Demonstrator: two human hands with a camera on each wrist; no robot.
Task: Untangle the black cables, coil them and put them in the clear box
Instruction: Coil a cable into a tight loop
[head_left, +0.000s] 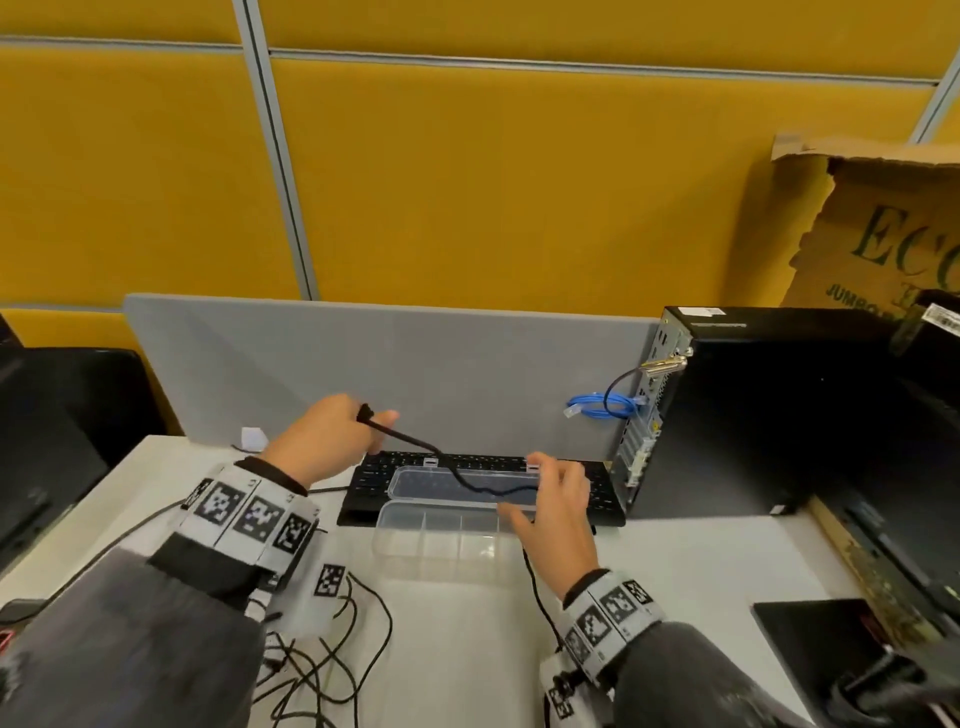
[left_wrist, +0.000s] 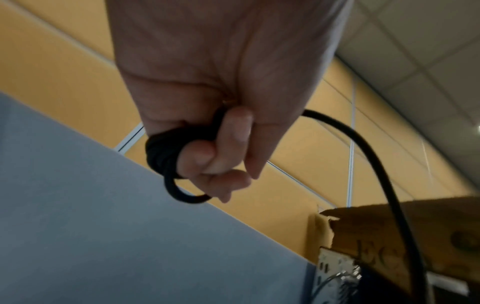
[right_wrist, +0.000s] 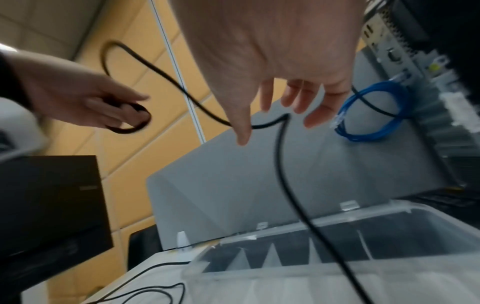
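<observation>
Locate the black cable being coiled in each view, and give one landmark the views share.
Head: black cable centre, from the left hand over the clear box to the right hand.
Left wrist: cable centre, coiled round the left hand's fingers, trailing right and down.
Right wrist: cable centre, bending at the right hand's fingers, dropping towards the box.
Shared landmark: the grey partition panel.

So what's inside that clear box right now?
Only its dividers show inside the clear box; no coil lies there. The black cable crosses above it, and the right hand covers its right end, so that part is hidden.
</observation>
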